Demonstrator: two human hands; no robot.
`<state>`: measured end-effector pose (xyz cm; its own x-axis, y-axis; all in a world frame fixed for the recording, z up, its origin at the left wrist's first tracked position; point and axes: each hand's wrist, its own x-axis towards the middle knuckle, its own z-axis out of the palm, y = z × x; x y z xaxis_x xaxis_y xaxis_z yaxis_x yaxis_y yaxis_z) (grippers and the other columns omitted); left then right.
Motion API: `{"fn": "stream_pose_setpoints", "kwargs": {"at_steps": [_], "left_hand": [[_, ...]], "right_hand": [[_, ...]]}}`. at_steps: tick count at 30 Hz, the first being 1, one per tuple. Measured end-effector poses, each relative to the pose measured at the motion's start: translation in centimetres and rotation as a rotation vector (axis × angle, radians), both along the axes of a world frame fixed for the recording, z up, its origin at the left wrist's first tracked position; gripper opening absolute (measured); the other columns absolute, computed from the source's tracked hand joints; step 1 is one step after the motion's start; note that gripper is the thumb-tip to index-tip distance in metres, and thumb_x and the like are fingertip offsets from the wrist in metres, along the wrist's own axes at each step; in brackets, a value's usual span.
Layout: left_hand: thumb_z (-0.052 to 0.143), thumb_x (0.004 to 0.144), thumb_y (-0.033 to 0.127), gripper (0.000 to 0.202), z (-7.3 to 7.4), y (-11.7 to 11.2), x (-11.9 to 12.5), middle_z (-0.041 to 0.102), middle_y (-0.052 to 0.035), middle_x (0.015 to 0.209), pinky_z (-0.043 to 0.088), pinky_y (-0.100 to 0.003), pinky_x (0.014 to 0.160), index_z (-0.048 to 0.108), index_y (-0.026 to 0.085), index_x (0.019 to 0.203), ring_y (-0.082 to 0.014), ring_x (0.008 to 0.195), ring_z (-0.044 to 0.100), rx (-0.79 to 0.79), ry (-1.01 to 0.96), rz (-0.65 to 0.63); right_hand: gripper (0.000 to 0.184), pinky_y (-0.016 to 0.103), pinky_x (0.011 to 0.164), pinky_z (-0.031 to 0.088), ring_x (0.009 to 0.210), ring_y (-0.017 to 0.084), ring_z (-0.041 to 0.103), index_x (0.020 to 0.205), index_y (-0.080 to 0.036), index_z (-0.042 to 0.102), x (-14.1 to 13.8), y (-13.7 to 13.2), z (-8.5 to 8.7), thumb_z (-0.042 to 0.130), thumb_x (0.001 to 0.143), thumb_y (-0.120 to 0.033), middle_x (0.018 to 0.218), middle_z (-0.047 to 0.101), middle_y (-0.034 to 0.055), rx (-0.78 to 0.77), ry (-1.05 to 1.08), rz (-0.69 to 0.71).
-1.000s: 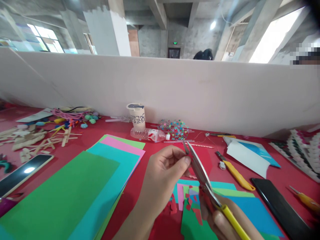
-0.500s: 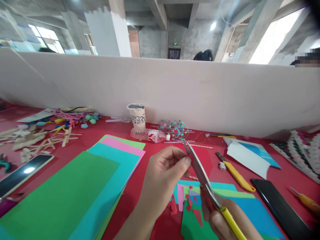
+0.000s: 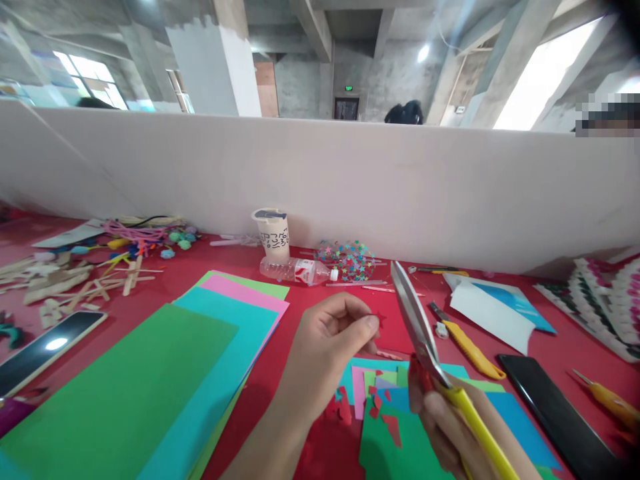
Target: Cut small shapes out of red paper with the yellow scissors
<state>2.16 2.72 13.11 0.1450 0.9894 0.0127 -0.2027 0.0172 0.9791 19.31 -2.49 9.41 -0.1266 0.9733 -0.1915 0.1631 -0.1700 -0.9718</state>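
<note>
My left hand (image 3: 337, 337) is closed in a pinch, thumb against forefinger. At its fingertips a small piece of red paper (image 3: 379, 320) shows, hard to make out against the red table. Yellow-handled scissors (image 3: 417, 320) are in my right hand (image 3: 455, 420), blades pointing up and almost together. The blades stand a little to the right of the left fingertips, apart from the paper. Something red also shows at the right fingers, below the blades. Red paper scraps (image 3: 393, 429) lie on the coloured sheets under my hands.
Coloured paper (image 3: 125, 373) is stacked at left, beside a phone (image 3: 55, 350). A cup (image 3: 273, 237) and plastic bottle (image 3: 295, 270) are by the white partition (image 3: 320, 173). On the right lie a yellow utility knife (image 3: 470, 343), a black phone (image 3: 555, 413) and an awl (image 3: 605, 398).
My right hand has drawn the scissors right, away from the left fingertips, and the blades are closer together. The left hand keeps its pinch in nearly the same place.
</note>
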Motion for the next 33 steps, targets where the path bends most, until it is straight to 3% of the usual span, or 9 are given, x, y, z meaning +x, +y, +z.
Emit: {"fn": "stream_pose_setpoints", "kwargs": {"at_steps": [4, 9, 12, 15, 18, 22, 27, 33], "left_hand": [[0.060, 0.082, 0.024, 0.010, 0.0, 0.4, -0.8, 0.057, 0.0032, 0.063, 0.044, -0.020, 0.059, 0.058, 0.017, 0.074, -0.0087, 0.058, 0.055, 0.051, 0.104, -0.026], [0.056, 0.084, 0.030, 0.013, -0.1, 1.1, -2.2, 0.058, 0.0027, 0.070, 0.046, -0.023, 0.064, 0.057, 0.018, 0.080, -0.0105, 0.064, 0.056, 0.152, 0.343, -0.063], [0.046, 0.089, 0.033, 0.017, -1.5, 1.7, -3.0, 0.060, 0.0029, 0.075, 0.046, -0.023, 0.069, 0.055, 0.019, 0.087, -0.0115, 0.071, 0.059, 0.176, 0.748, -0.095], [0.053, 0.085, 0.028, 0.015, -4.3, 1.8, -3.8, 0.059, 0.0024, 0.064, 0.045, -0.026, 0.063, 0.059, 0.017, 0.076, -0.0128, 0.062, 0.057, 0.110, 0.951, -0.142], [0.055, 0.087, 0.029, 0.019, -7.4, 1.6, -4.9, 0.062, -0.0004, 0.070, 0.049, -0.031, 0.066, 0.062, 0.013, 0.078, -0.0140, 0.064, 0.059, 0.025, 1.114, -0.176], [0.055, 0.090, 0.033, 0.029, -10.2, 1.3, -6.0, 0.061, -0.0080, 0.110, 0.053, -0.039, 0.078, 0.057, 0.015, 0.112, -0.0193, 0.092, 0.062, -0.046, 1.254, -0.189], [0.055, 0.090, 0.032, 0.031, -11.6, 1.3, -7.0, 0.059, -0.0091, 0.116, 0.052, -0.042, 0.082, 0.056, 0.016, 0.117, -0.0211, 0.097, 0.061, -0.050, 1.327, -0.162], [0.056, 0.089, 0.031, 0.035, -12.7, 0.9, -8.1, 0.056, -0.0099, 0.121, 0.050, -0.044, 0.085, 0.053, 0.016, 0.120, -0.0232, 0.102, 0.059, 0.008, 1.349, -0.077]], "right_hand": [[0.047, 0.021, 0.036, 0.021, 0.035, 0.008, 0.027, 0.068, -0.023, 0.045, 0.9, 0.2, 0.0, 0.048, 0.082, -0.068, 0.042, 0.031, -0.0107, 0.072, -0.061, -0.020], [0.042, 0.022, 0.034, 0.026, 0.033, 0.010, 0.033, 0.064, -0.024, 0.044, 1.8, 0.0, 1.3, 0.047, 0.084, -0.061, 0.039, 0.034, -0.0099, 0.136, -0.121, 0.016], [0.040, 0.022, 0.035, 0.027, 0.033, 0.009, 0.034, 0.060, -0.024, 0.040, 2.3, 0.0, 1.8, 0.050, 0.082, -0.057, 0.039, 0.034, -0.0101, 0.137, -0.147, 0.011], [0.038, 0.021, 0.035, 0.028, 0.031, 0.008, 0.033, 0.060, -0.024, 0.041, 2.8, 0.1, 1.5, 0.053, 0.081, -0.053, 0.036, 0.034, -0.0112, 0.116, -0.142, -0.006], [0.035, 0.020, 0.034, 0.028, 0.027, 0.007, 0.032, 0.064, -0.023, 0.045, 3.2, 0.1, 0.6, 0.056, 0.079, -0.053, 0.033, 0.034, -0.0125, 0.077, -0.131, -0.029], [0.037, 0.019, 0.032, 0.027, 0.026, 0.006, 0.032, 0.062, -0.022, 0.046, 3.7, -0.1, -1.3, 0.058, 0.077, -0.054, 0.034, 0.035, -0.0126, 0.052, -0.115, -0.055], [0.040, 0.018, 0.029, 0.028, 0.023, 0.005, 0.032, 0.065, -0.020, 0.053, 4.6, -0.3, -4.1, 0.058, 0.081, -0.055, 0.032, 0.035, -0.0141, 0.009, -0.093, -0.084], [0.034, 0.016, 0.028, 0.030, 0.025, 0.003, 0.031, 0.074, -0.015, 0.057, 5.7, -0.4, -6.9, 0.049, 0.097, -0.038, 0.044, 0.040, -0.0146, -0.059, -0.068, -0.153]]}}
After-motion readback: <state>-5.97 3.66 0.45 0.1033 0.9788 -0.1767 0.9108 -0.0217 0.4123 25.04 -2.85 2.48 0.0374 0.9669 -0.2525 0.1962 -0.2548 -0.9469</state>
